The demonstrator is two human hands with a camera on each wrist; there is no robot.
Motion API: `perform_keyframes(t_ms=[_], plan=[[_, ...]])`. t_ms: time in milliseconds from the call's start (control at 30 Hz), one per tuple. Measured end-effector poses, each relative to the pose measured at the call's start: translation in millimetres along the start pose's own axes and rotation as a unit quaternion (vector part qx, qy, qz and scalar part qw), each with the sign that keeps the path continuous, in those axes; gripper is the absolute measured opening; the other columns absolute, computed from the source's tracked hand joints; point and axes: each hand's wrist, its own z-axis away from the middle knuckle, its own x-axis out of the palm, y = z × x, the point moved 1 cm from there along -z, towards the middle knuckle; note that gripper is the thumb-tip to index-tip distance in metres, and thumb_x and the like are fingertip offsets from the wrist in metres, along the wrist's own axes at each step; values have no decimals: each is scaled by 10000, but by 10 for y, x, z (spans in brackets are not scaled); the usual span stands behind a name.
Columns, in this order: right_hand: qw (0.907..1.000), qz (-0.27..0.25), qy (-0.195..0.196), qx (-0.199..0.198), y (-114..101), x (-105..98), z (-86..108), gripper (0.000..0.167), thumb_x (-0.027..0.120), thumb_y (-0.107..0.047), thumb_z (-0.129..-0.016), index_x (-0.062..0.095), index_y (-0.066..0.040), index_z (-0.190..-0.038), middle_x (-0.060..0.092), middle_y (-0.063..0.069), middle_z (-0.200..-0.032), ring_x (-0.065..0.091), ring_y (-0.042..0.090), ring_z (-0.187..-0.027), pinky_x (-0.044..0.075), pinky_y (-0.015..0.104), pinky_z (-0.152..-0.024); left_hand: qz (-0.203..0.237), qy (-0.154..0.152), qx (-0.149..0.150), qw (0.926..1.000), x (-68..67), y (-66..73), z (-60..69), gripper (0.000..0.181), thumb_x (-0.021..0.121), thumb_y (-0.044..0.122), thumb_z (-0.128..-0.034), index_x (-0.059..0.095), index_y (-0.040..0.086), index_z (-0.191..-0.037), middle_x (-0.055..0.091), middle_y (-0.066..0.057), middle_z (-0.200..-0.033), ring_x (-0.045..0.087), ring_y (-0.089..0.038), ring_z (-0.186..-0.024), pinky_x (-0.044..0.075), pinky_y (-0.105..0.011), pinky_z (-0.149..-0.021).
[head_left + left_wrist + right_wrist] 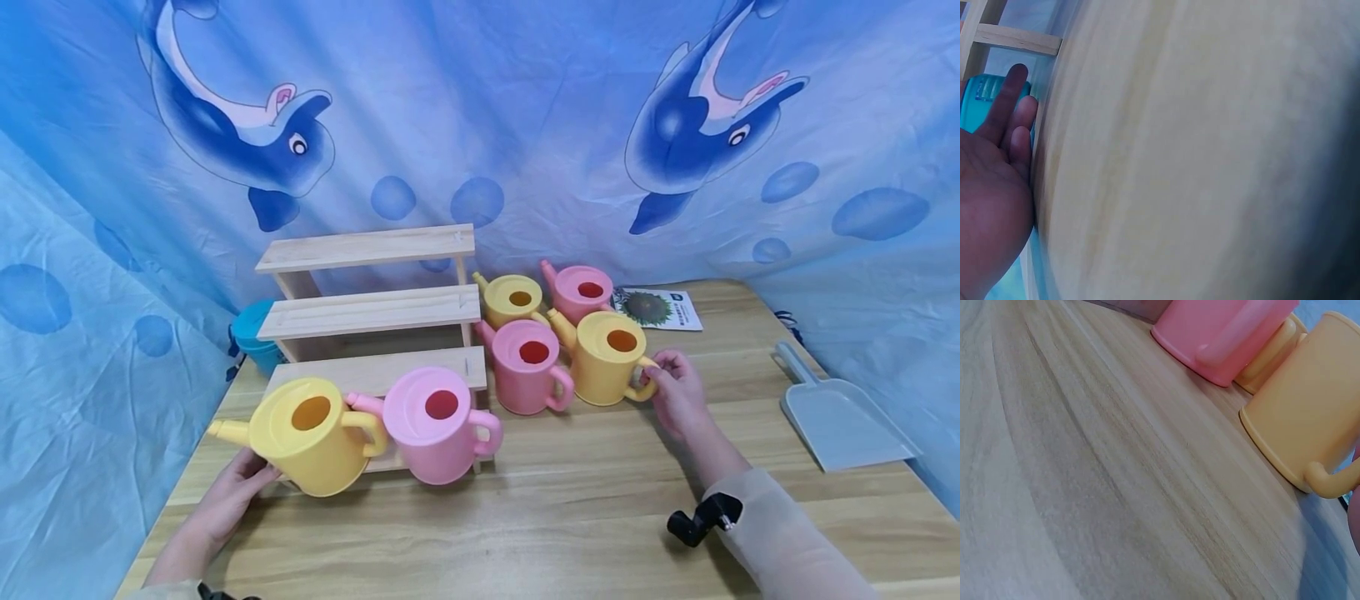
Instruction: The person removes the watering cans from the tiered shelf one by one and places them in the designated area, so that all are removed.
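My right hand pinches the handle of a yellow watering can standing on the table; in the right wrist view only a sliver of the hand shows beside that can's handle. My left hand is at the lower left of a stepped wooden shelf, beside another yellow watering can whose body partly hides the fingers. Straight, relaxed fingers show in the left wrist view. A pink watering can stands right of that yellow one, at the shelf's front.
Right of the shelf stand a pink watering can, a smaller-looking yellow one and another pink one. A picture card lies behind them. A grey dustpan is at the right edge, a teal container behind the shelf's left.
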Motion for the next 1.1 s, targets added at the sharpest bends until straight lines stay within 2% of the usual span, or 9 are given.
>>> perform_keyframes(t_ms=[233, 367, 500, 633, 767, 933, 1000, 1067, 1100], plan=[[9939, -173, 891, -625, -209, 82, -112, 202, 432, 141, -880, 481, -42, -949, 476, 37, -876, 502, 105, -772, 452, 180, -708, -147, -24, -92, 9998, -12, 14, -5, 426, 497, 108, -976, 371, 197, -1373, 447, 301, -1142, 382, 167, -1061, 330, -67, -823], [9852, 557, 1138, -1152, -415, 207, -229, 230, 476, 147, -862, 481, -63, -955, 455, 59, -894, 473, 117, -803, 433, 166, -708, -128, -14, -173, 9998, -16, 18, -3, 414, 495, 124, -980, 376, 237, -1360, 457, 295, -1130, 403, 142, -1048, 341, -75, -817], [9738, 1457, 902, -1498, -624, 402, -289, 253, 557, 116, -843, 506, -91, -980, 482, 54, -919, 478, 125, -848, 419, 151, -715, -75, -27, -187, 9998, -13, 18, 3, 410, 496, 121, -979, 383, 241, -1354, 463, 294, -1129, 407, 141, -1048, 342, -75, -818], [9592, 2534, 47, -1254, -777, 698, -289, 234, 590, 33, -873, 506, -8, -1088, 520, 63, -954, 513, 126, -851, 453, 166, -702, -16, -52, -225, 9997, -13, 18, 1, 397, 497, 127, -979, 391, 259, -1338, 462, 295, -1131, 401, 146, -1052, 334, -70, -820], [9191, 3718, -1188, -538, -792, 1034, -222, 311, 600, -132, -916, 512, 9, -1179, 551, 93, -1031, 541, 174, -826, 489, 257, -699, 20, -28, -267, 9996, -14, 25, -4, 380, 497, 128, -980, 403, 274, -1318, 480, 276, -1121, 425, 115, -1037, 345, -79, -816], [8720, 4051, -2730, 311, -660, 1435, -60, 365, 636, -235, -894, 556, -52, -1200, 570, 93, -1103, 548, 243, -954, 476, 377, -832, 47, -28, -307, 9995, -16, 32, 6, 384, 492, 122, -981, 402, 289, -1315, 493, 262, -1113, 442, 93, -1022, 356, -86, -812], [8535, 4044, -3256, 446, -600, 1570, 15, 363, 649, -236, -884, 565, -64, -1192, 573, 70, -1102, 529, 234, -1014, 454, 377, -880, 1, -43, -337, 9994, -16, 41, 7, 395, 491, 133, -983, 386, 250, -1345, 482, 269, -1117, 435, 100, -1027, 354, -87, -814], [8326, 4113, -3673, 524, -543, 1682, 89, 340, 655, -252, -879, 575, -95, -1170, 569, 33, -1080, 517, 216, -1012, 459, 364, -861, -79, -61, -407, 9991, -18, 57, 3, 432, 490, 152, -985, 347, 173, -1393, 463, 279, -1121, 421, 112, -1033, 350, -87, -817], [8265, 4045, -3871, 585, -516, 1730, 124, 335, 660, -244, -877, 572, -100, -1167, 572, 27, -1074, 520, 216, -1004, 471, 365, -845, -123, -67, -447, 9989, -21, 64, 0, 455, 490, 163, -986, 326, 134, -1409, 452, 284, -1124, 411, 122, -1036, 347, -86, -818]])
